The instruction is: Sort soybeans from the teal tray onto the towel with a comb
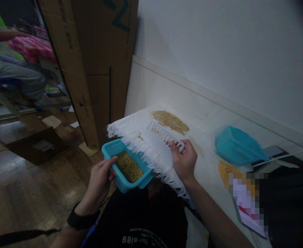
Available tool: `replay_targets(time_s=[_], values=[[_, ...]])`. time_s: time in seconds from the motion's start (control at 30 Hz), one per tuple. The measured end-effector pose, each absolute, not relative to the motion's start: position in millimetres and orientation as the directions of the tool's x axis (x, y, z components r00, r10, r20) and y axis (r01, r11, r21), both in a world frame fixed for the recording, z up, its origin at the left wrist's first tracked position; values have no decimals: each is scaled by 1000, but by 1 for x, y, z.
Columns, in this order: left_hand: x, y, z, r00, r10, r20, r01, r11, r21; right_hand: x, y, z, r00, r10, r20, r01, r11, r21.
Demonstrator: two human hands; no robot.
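My left hand [103, 174] grips the near left rim of a teal plastic container [107, 151], thumb over the edge. Small greenish-yellow beans [129, 167] cover part of its bottom. The container is held at the fringed edge of a white cloth [132, 129]. In my right hand [184, 158] is a white plastic scraper [153, 139] with a row of slots along its top, thumb on the slotted part. Its flat blade rests on or just above the cloth. Behind it lies a spread of pale yellow beans [170, 121], and a few more sit left of the scraper.
Another teal container [237, 144] stands at the right, beside a thin white cable [290, 155] and a yellow item [226, 172]. A tall cardboard box [99, 51] rises at the left. Beyond it, a person [19, 72] sits near a red-and-white cloth. Cardboard pieces [35, 144] lie on the floor.
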State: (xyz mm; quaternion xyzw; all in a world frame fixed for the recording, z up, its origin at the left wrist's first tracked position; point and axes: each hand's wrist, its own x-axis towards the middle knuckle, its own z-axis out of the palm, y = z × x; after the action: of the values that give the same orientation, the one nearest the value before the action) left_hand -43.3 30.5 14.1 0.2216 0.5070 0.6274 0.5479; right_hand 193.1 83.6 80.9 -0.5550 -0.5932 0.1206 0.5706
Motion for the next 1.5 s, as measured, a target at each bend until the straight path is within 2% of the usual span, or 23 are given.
replay_targets(time_s=[0.83, 1.5], values=[[-46, 31, 13, -300, 913, -277, -477, 108, 872, 199, 91, 79, 249, 812, 527, 472, 374, -798], [-45, 30, 15, -304, 912, -275, -459, 113, 881, 180, 99, 82, 190, 811, 553, 546, 381, -746]])
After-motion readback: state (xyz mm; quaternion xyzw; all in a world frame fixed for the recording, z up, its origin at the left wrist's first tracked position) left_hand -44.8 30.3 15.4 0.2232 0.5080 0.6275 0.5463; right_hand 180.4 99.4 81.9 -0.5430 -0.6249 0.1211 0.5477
